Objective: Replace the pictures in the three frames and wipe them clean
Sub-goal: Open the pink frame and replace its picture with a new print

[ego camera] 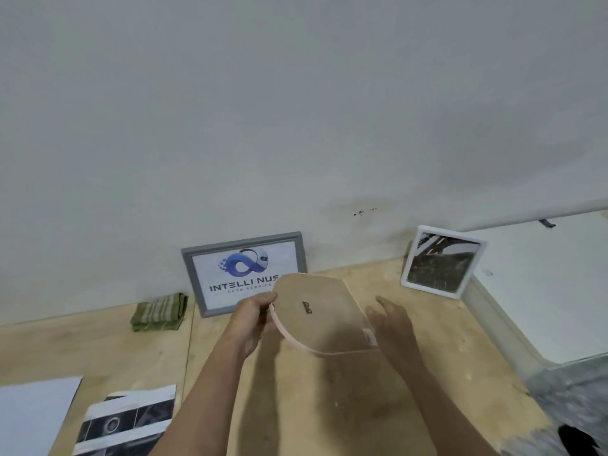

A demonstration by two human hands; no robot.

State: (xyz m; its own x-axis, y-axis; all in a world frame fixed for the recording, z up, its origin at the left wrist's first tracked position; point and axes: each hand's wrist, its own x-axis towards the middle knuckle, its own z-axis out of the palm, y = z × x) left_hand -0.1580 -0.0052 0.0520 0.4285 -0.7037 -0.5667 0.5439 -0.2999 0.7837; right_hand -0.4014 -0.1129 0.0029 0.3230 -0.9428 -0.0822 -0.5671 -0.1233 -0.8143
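My left hand (255,319) grips the left rim of a pink arch-shaped frame (324,319), held above the wooden table with its brown back panel facing me. My right hand (391,319) is at the frame's right side, fingers spread, touching or close to its edge. A grey frame (245,255) with a logo print leans on the wall behind. A white square frame (441,263) with a dark picture stands to the right. A folded green cloth (159,312) lies left of the grey frame. Loose black-and-white pictures (126,419) lie at the front left.
A white sheet (33,413) lies at the table's front left corner. A white surface (539,291) adjoins the wooden table (329,406) on the right. The wall (296,126) rises right behind the frames. Grey floor shows at bottom right.
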